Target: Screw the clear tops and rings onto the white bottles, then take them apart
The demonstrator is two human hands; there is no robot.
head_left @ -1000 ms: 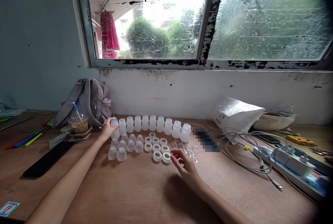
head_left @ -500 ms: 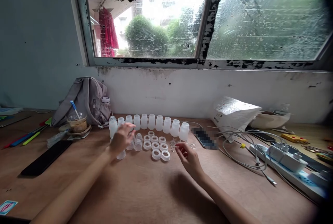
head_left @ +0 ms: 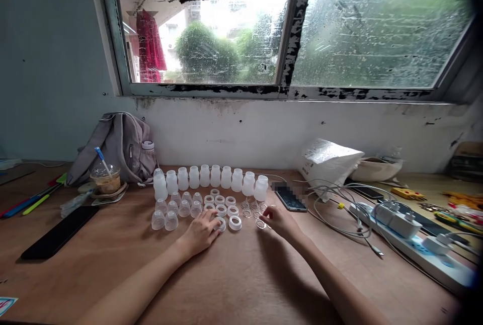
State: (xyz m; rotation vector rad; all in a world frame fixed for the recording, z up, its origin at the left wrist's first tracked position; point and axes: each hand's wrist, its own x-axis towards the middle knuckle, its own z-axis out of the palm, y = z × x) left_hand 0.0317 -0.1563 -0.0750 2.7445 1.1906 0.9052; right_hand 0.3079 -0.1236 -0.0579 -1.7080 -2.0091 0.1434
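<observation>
White rings: thick collars in a loose cluster on the desk, btwn domed caps (L) and clear rings (R). Look like moulded plastic, so prob v. light, stiff, slick, hard to break; would skid if nudged. Best hold: thumb + index across outer wall, or hook a fingertip in the bore.

L grip: fingers half-curled over near-left side of the white rings, touching the front-left one; can't tell if it's pinching it or just resting.

R grip: fingers bunched, tips right at nearest clear ring; pinched or not, can't tell. Those are thin + flat, prob bendy, awkward to get off the desk; take by outer edge, tilt up first.

Domed caps: see-thru, wide end down, prob thin + light; lift by the sides, don't squash.

Behind: bottles, frosted, upright, curved row; prob hollow + tippy, hold round the waist. Leftmost looks capped.

Further out R: phone, foil bag, power strip. Far L: black slab, drink cup, backpack.
</observation>
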